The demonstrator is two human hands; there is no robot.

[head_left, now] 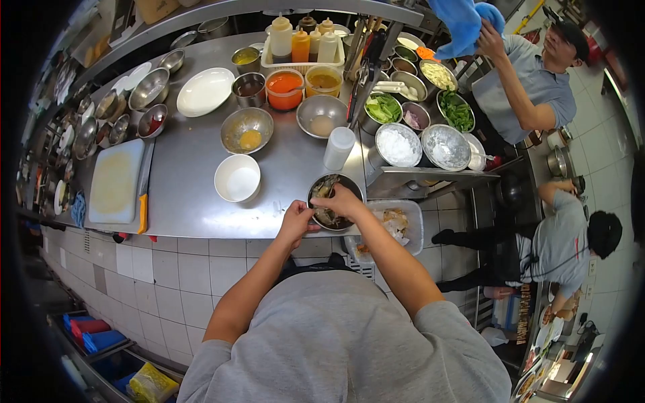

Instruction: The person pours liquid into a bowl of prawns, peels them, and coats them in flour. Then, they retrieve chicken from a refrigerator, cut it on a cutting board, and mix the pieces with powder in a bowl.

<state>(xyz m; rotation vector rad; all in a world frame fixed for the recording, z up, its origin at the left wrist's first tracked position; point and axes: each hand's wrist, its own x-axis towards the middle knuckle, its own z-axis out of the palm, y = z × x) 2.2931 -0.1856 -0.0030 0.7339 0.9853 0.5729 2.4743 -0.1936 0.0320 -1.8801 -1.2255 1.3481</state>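
A dark-inside metal bowl [352,183] sits at the counter's front edge, holding grey-brown pieces that look like raw shrimp [325,187]. My right hand [340,203] reaches down into it, fingers bent and pinched on one of the shrimp. At the bowl's left rim is my left hand [296,222], its fingers curled together; whatever lies between them is too small to make out. A white bowl [239,178] stands to the left. Just behind the shrimp bowl is a translucent squeeze bottle [339,149]. Metal bowls with egg yolk [250,140] and a pale content [322,125] stand farther back.
On the left lie a cutting board [117,181] and an orange-handled knife [143,213]. A plastic tub of scraps [407,221] sits below the counter's right edge. Ingredient containers [398,146] fill the right side. One co-worker [527,80] holds a blue cloth; another [557,235] stands behind.
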